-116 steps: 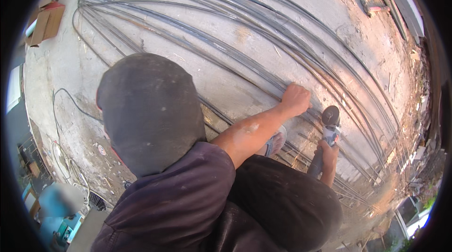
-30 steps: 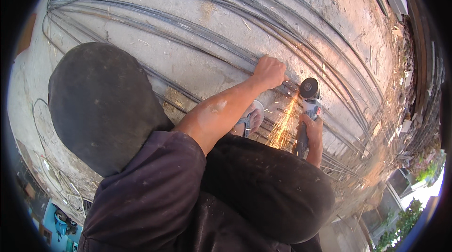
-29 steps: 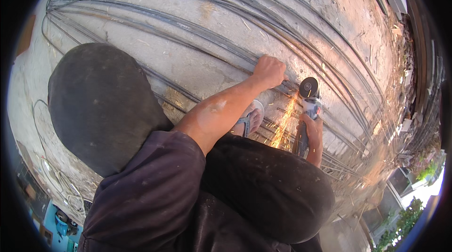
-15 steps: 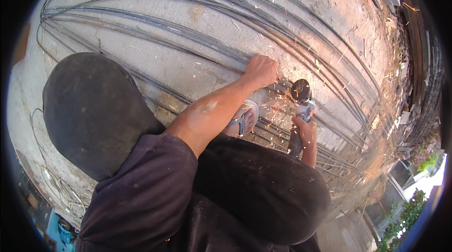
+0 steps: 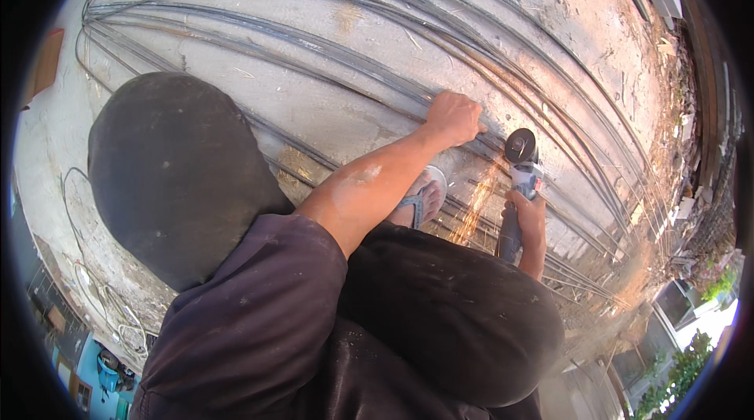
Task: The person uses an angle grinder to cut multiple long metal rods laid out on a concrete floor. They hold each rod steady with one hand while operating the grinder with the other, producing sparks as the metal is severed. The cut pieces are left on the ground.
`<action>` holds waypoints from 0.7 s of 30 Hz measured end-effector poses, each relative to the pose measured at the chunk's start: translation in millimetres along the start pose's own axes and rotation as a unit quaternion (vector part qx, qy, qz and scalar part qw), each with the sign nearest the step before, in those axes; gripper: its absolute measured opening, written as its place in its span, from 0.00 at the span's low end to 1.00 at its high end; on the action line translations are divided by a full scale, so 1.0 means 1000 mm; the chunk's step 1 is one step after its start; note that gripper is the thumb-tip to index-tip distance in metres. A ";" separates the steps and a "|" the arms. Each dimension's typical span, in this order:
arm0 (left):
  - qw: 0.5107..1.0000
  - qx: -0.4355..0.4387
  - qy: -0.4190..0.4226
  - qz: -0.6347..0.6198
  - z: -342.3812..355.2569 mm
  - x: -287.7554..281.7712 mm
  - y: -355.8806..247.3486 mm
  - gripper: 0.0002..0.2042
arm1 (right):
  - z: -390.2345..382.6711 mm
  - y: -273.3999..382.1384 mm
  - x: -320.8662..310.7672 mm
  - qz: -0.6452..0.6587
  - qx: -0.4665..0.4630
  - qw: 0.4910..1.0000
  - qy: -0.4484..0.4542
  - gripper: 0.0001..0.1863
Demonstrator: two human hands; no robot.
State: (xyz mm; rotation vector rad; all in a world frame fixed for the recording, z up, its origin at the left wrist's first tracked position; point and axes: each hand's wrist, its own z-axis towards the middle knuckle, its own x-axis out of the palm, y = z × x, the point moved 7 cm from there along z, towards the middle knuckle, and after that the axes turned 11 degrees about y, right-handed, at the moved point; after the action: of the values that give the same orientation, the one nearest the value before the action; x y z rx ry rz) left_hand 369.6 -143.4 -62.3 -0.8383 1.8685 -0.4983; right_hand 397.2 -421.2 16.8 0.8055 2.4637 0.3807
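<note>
Several long steel rods (image 5: 330, 47) lie in a bundle across the concrete ground (image 5: 314, 106). My left hand (image 5: 454, 117) is closed around one rod and presses it down. Just to its right, my right hand (image 5: 528, 212) grips the body of a grey angle grinder (image 5: 520, 165). The grinder's dark disc (image 5: 519, 144) touches a rod, and orange sparks (image 5: 475, 208) spray back toward my sandalled foot (image 5: 424, 194). My dark trousered knee (image 5: 448, 310) fills the lower middle.
A dark cap (image 5: 177, 177) blocks the left middle. A thin cable (image 5: 78, 263) loops over the ground at lower left. A brown box (image 5: 47, 63) sits at the far left; rubble and planks (image 5: 691, 106) line the right edge.
The grinder was not cutting 3.9 s ago. Sparks showed a second ago, thinned half a second ago, and fly again now. Both hands stay in their places on rod and grinder.
</note>
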 end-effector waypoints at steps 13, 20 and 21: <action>1.000 0.009 -0.001 -0.001 0.003 0.004 0.001 0.22 | -0.008 0.005 0.005 0.026 -0.011 1.000 0.008 0.13; 1.000 -0.011 0.019 -0.019 0.001 -0.001 -0.001 0.22 | 0.004 0.006 -0.005 0.000 -0.011 1.000 -0.002 0.15; 0.999 -0.014 0.022 -0.025 0.001 -0.001 -0.001 0.22 | 0.005 0.006 -0.006 -0.012 -0.008 1.000 -0.007 0.15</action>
State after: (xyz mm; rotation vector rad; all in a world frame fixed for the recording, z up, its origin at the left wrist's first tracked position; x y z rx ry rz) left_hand 370.7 -143.4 -61.2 -0.9004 1.9021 -0.5257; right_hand 406.9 -419.4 17.3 0.7698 2.4523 0.3853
